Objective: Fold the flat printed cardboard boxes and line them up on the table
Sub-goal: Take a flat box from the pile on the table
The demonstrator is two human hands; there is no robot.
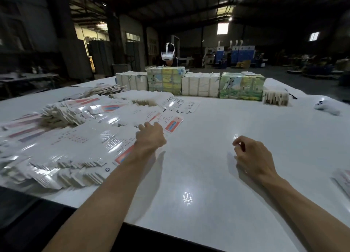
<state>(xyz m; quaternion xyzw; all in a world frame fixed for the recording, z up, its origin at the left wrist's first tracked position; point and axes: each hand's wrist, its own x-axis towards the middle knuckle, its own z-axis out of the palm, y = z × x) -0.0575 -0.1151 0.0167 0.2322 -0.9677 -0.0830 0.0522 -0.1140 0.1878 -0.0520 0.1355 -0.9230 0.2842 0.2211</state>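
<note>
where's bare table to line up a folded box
Bare table between the left hand and right hand, and beyond, up to the wrapped bundles and the white controller. Crowded on the left: spread flat boxes.
</note>
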